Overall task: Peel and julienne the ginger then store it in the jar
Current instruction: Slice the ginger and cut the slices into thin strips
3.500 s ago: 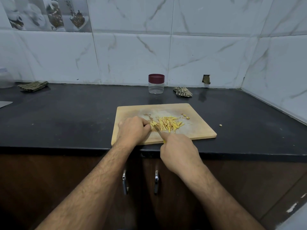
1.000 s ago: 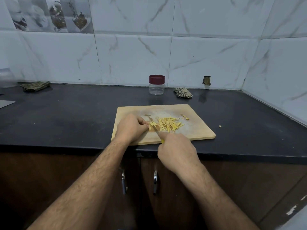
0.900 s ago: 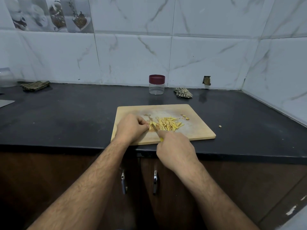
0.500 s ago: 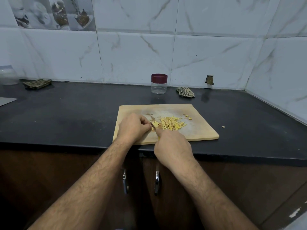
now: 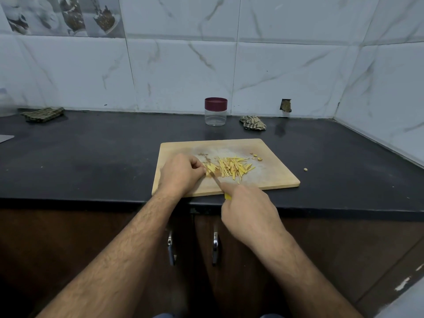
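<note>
The left hand [image 5: 181, 174] pinches a ginger piece [image 5: 210, 167] at its fingertips on the cutting board [image 5: 273, 177]. The right hand [image 5: 249, 212] grasps a yellow-handled knife [image 5: 216, 181], blade touching that piece; cut ginger strips [image 5: 234, 167] lie just beyond it, the lidded jar [image 5: 215, 109] well past both hands

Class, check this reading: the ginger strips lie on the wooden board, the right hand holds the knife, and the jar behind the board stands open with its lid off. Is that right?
Not quite. In the head view the jar behind the board is closed, its dark red lid on. The rest holds: ginger strips lie on the board and the right hand holds the knife.
</note>
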Action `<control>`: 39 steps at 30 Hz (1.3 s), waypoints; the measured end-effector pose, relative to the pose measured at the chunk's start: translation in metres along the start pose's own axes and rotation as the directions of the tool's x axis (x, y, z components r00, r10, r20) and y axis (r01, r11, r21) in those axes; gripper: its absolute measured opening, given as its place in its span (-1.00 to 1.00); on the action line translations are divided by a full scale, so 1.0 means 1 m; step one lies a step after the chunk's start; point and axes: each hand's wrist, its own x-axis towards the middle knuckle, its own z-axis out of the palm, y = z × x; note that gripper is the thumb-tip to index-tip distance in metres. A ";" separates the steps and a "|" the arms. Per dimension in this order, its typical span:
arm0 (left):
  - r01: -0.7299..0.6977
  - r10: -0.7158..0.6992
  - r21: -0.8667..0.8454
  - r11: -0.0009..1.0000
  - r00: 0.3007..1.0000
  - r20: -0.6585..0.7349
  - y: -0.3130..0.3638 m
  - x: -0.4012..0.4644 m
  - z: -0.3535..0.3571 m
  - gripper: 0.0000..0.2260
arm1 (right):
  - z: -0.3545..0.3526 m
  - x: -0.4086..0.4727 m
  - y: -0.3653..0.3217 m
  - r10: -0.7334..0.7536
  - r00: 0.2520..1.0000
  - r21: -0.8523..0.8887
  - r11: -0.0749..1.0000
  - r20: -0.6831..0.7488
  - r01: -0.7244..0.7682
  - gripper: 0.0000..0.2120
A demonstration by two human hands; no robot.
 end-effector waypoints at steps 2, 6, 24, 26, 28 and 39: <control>0.001 -0.001 0.000 1.000 1.000 -0.009 0.001 -0.002 0.000 -0.75 | 0.000 0.004 -0.002 0.012 1.000 0.023 1.000 -0.013 -0.012 -0.49; -0.006 0.007 0.016 1.000 0.999 -0.033 0.002 -0.004 0.000 -0.78 | 0.004 0.014 -0.007 0.005 1.000 0.042 0.999 -0.025 -0.004 -0.52; 0.005 -0.004 0.029 1.000 1.000 -0.023 0.003 -0.004 -0.001 -0.74 | 0.005 0.013 0.001 0.002 0.999 -0.023 1.000 0.034 -0.001 -0.48; 0.007 -0.006 0.033 0.999 1.000 -0.020 0.004 -0.004 -0.002 -0.75 | 0.002 0.008 0.005 0.005 0.999 -0.015 1.000 0.033 -0.004 -0.45; 0.008 -0.008 0.036 0.999 1.000 -0.008 0.004 -0.003 -0.002 -0.75 | 0.000 0.007 0.007 0.012 1.000 0.006 1.000 0.017 -0.012 -0.44; 0.018 -0.018 0.041 0.999 1.000 -0.005 0.002 -0.002 -0.001 -0.76 | 0.003 0.012 -0.001 0.022 0.999 0.114 0.993 -0.026 -0.019 -0.50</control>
